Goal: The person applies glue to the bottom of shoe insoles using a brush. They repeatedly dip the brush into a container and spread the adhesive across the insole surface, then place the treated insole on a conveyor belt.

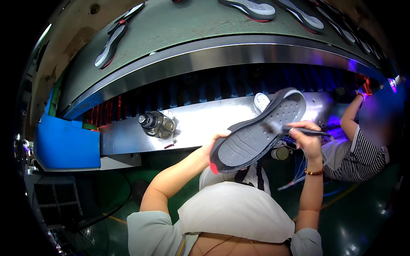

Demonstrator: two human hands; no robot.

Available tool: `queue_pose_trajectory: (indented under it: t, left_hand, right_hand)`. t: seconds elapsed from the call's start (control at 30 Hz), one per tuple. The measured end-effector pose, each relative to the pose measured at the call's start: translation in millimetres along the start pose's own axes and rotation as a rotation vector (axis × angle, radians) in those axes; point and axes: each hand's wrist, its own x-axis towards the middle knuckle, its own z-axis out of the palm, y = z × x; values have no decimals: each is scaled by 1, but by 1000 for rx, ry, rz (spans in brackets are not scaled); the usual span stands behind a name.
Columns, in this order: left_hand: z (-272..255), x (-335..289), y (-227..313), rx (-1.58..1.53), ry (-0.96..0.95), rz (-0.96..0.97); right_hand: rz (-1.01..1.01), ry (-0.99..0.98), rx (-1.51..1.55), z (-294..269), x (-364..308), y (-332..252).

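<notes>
Now my left hand [213, 143] clamps the shoe sole [245, 147], my right hand [308, 140] pinches a brush [275, 128] over it, with a capped bottle [160, 125], contents unclear, left of it.

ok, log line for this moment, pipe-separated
left hand: holding grey-black shoe sole | right hand: holding brush, tip blurred, at sole's grey face | metal ledge: bottle | green surface: other soles
</notes>
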Motion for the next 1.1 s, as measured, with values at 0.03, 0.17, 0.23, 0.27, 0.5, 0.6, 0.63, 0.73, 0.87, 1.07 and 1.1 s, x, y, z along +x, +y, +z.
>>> queue_pose_trajectory:
  t: [0.03, 0.17, 0.23, 0.27, 0.5, 0.6, 0.63, 0.73, 0.87, 1.07, 1.1]
  left_hand:
    - [0, 3, 2, -17, -7, -2]
    - [9, 8, -4, -33, -60, -1]
    - [6, 7, 1, 3, -47, 35]
    - [8, 3, 3, 29, -42, 63]
    - [74, -21, 73, 282, -27, 721]
    - [64, 4, 157, 184, -570, 735]
    - [76, 7, 170, -36, -543, 870]
    - [95, 43, 186, -399, -214, 986]
    - [140, 119, 175, 728, 136, 1000]
    - [163, 194, 234, 2432, 1021, 1226]
    - [160, 197, 236, 2350, 1009, 1316]
  right_hand:
    - [-68, 121, 12, -7, 1, 3]
    - [-415, 541, -309, 26, 3, 15]
    - [-492, 390, -356, 54, -14, 11]
    - [-474, 188, -340, 56, -28, 9]
    - [-432, 149, 658, 7, -47, 3]
    - [-355, 190, 696, 5, -43, 18]
    - [-316, 176, 707, 7, -41, 21]
    - [-237, 178, 680, 9, -39, 38]
    - [-146, 310, 674, 13, -44, 50]
    - [-92, 404, 740, 16, -57, 51]
    - [-93, 417, 736, 15, -60, 53]
